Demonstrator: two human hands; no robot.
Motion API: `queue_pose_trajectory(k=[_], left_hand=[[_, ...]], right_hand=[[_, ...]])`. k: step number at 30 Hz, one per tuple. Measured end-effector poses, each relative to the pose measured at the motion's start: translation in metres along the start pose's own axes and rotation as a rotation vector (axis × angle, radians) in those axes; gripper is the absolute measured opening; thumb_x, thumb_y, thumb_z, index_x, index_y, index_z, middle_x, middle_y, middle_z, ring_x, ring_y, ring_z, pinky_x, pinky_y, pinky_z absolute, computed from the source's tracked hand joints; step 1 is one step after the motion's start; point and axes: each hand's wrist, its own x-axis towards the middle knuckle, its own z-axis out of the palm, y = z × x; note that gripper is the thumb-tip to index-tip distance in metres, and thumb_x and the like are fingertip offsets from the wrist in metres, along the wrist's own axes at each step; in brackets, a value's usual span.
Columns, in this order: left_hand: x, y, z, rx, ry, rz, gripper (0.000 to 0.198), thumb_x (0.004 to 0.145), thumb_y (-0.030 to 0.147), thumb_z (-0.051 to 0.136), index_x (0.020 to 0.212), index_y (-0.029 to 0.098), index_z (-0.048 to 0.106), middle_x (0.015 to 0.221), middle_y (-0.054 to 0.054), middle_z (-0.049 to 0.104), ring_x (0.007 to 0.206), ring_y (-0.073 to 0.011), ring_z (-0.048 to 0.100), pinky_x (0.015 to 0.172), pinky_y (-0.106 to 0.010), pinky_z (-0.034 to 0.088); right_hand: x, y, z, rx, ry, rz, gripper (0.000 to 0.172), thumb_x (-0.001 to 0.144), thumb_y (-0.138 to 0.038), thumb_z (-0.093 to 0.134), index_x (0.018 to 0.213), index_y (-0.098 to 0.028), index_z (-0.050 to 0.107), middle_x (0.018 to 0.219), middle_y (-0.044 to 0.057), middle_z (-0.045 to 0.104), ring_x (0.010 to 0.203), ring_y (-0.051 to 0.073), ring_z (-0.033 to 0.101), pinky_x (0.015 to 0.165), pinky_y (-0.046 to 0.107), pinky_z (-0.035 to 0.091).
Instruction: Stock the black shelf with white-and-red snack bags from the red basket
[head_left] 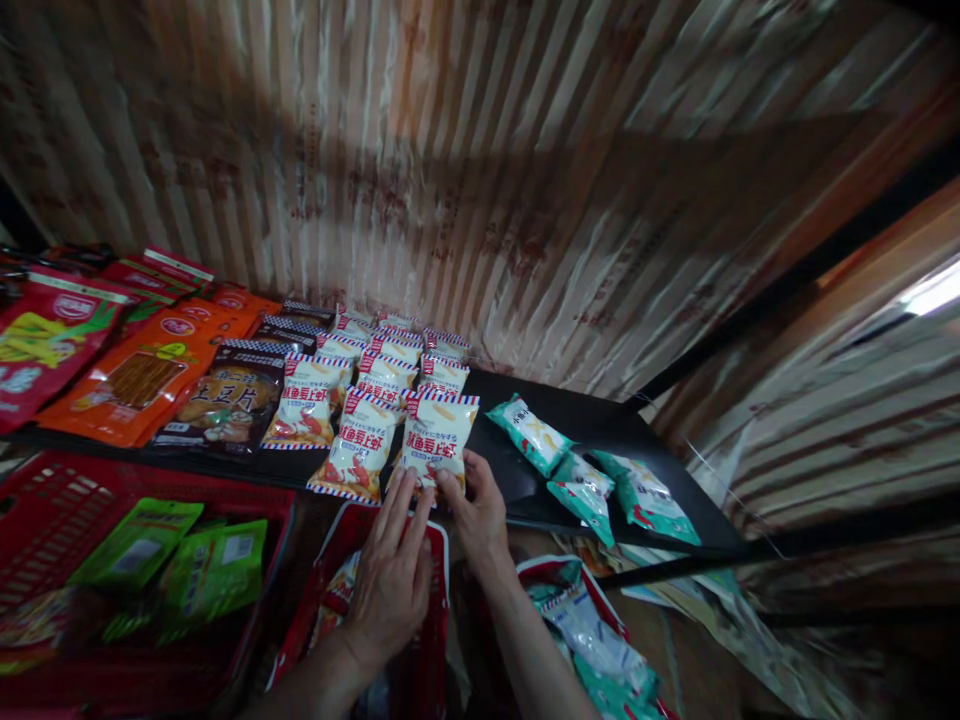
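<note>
A white and orange snack bag (437,432) with a striped top edge and red lettering stands at the front of a black shelf (514,490). My right hand (481,515) grips its lower right side, thumb on the front and fingers at the edge. With fingers stretched out, my left hand (394,570) touches the bag's lower front. A matching snack bag (361,445) leans just left of it, and another snack bag (306,400) stands farther left. Several more of the same kind are lined up behind them.
Dark brown potato-chip packets (225,395), orange packets (127,375) and red packets (52,335) fill the shelf's left. Several teal bags (529,432) lie at right. Below are a red basket (277,500) with green packets, a middle basket (442,570) and a right basket (611,610).
</note>
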Motion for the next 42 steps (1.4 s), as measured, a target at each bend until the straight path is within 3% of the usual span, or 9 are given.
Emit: queue_pose_trajectory(k=[4,9,17,25,42], left_hand=[[-0.001,-0.005,0.005,0.022,0.004,0.003,0.067,0.085,0.006,0.038,0.147,0.021,0.015,0.153,-0.011,0.021,0.140,-0.0257,0.018,0.108,-0.046,0.035],[-0.002,-0.006,0.011,0.039,-0.009,0.020,0.067,0.083,0.003,0.039,0.145,0.021,0.021,0.153,-0.011,0.018,0.140,-0.0278,0.017,0.107,-0.049,0.036],[0.000,-0.004,0.014,0.041,0.029,0.004,0.071,0.079,-0.001,0.040,0.144,0.022,0.025,0.155,-0.010,0.010,0.140,-0.0300,0.015,0.108,-0.051,0.034],[0.000,-0.003,0.015,0.013,0.011,-0.014,0.073,0.080,0.001,0.040,0.146,0.026,0.019,0.155,-0.009,0.011,0.140,-0.0302,0.015,0.107,-0.053,0.034],[-0.003,-0.005,0.018,0.016,-0.008,0.008,0.071,0.079,-0.001,0.040,0.144,0.022,0.023,0.155,-0.010,0.011,0.141,-0.0304,0.013,0.108,-0.053,0.032]], right_hand=[[0.004,0.012,-0.003,-0.214,0.086,-0.036,0.035,0.076,-0.043,0.063,0.103,-0.022,0.055,0.097,0.005,0.066,0.088,0.023,0.062,0.080,0.037,0.050],[0.002,0.024,-0.008,-0.478,0.242,-0.204,0.033,0.079,-0.045,0.058,0.099,-0.020,0.060,0.100,0.010,0.062,0.096,0.025,0.056,0.089,0.041,0.044],[-0.004,0.027,-0.011,-0.328,0.121,-0.144,0.053,0.082,-0.042,0.056,0.129,-0.019,0.045,0.129,0.011,0.054,0.119,0.024,0.050,0.102,0.041,0.039],[-0.005,0.030,-0.015,-0.252,0.106,-0.085,0.061,0.077,-0.043,0.063,0.131,-0.021,0.046,0.126,0.011,0.057,0.118,0.026,0.051,0.100,0.043,0.041],[-0.004,0.029,-0.019,-0.367,0.111,-0.148,0.042,0.080,-0.036,0.059,0.119,-0.020,0.057,0.118,0.011,0.060,0.107,0.025,0.058,0.096,0.041,0.045]])
